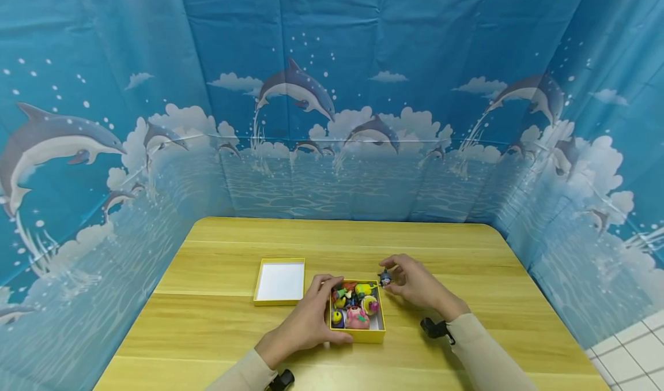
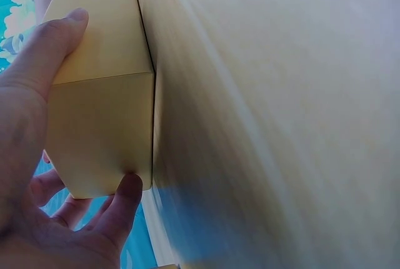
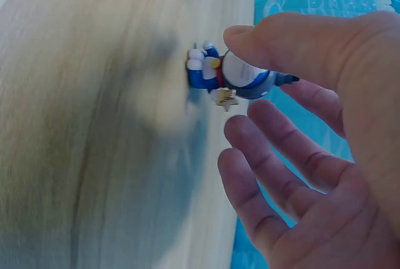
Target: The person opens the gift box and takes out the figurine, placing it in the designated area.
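Note:
My left hand (image 1: 307,319) grips the yellow square box (image 1: 365,338) at its left side, thumb on the near wall and fingers toward the far side. Inside the box lie several small toy figures, among them a pink one (image 1: 357,318) and a yellow and green one (image 1: 365,289). Just off the box's far right corner, my right hand (image 1: 417,287) pinches a small toy figure (image 1: 384,278) between thumb and index finger. The right wrist view shows this toy figure (image 3: 203,76) as blue and white, with a red collar and a gold star; its other fingers are spread apart.
A shallow yellow box lid (image 1: 281,282) with a white inside lies on the wooden table (image 1: 218,345), left of the box. Behind the table and at both sides hangs a blue curtain (image 1: 337,45) printed with dolphins.

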`<state>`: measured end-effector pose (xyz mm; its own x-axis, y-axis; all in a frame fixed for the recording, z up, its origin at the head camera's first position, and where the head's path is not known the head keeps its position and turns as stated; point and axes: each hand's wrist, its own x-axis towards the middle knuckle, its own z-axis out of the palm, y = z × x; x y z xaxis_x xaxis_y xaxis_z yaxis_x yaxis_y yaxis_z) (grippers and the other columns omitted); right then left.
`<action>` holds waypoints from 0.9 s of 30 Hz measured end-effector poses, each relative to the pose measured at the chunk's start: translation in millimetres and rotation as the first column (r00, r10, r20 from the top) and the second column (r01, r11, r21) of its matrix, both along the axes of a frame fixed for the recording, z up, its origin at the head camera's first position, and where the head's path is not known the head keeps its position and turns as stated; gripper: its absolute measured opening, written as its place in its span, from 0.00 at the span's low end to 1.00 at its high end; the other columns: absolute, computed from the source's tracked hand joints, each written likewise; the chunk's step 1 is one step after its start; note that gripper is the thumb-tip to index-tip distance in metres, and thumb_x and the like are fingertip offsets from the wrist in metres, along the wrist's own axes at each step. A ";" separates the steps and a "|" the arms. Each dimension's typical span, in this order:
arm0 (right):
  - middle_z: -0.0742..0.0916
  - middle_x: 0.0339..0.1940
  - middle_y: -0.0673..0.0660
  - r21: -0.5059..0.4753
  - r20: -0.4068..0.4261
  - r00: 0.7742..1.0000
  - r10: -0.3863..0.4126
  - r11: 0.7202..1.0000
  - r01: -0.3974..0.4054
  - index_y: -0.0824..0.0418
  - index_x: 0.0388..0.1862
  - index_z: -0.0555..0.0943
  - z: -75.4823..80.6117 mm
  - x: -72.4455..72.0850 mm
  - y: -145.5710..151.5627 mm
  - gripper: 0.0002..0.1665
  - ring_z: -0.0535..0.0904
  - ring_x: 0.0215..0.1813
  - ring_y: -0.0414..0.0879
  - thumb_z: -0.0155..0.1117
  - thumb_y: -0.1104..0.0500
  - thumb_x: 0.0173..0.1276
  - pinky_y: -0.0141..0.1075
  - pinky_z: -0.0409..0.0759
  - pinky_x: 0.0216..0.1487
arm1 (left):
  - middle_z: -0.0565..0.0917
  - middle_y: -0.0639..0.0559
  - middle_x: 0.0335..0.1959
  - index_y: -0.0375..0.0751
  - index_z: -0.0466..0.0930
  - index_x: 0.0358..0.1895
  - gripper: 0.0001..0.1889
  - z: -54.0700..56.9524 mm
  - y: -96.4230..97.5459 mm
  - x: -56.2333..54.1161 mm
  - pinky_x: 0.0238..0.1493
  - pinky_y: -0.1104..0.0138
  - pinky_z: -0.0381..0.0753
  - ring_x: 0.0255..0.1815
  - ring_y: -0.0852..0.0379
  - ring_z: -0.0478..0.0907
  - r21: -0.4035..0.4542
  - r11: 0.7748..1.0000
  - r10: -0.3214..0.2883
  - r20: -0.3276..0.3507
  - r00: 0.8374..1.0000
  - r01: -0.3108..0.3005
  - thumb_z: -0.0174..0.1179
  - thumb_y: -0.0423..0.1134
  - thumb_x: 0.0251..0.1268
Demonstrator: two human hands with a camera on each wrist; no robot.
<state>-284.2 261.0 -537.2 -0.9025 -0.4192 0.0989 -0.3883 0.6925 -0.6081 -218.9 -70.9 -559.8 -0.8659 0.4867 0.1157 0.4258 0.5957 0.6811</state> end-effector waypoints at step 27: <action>0.87 0.70 0.56 0.063 -0.059 0.962 0.268 0.962 -0.264 0.52 0.77 0.85 55.3 46.6 -11.2 0.30 0.89 0.59 0.49 0.82 0.59 0.80 0.48 0.93 0.61 | 0.65 0.47 0.88 0.50 0.61 0.94 0.67 -0.1 1.1 0.6 0.82 0.46 0.86 0.79 0.45 0.79 0.011 1.000 -0.003 0.004 1.000 0.003 0.90 0.67 0.57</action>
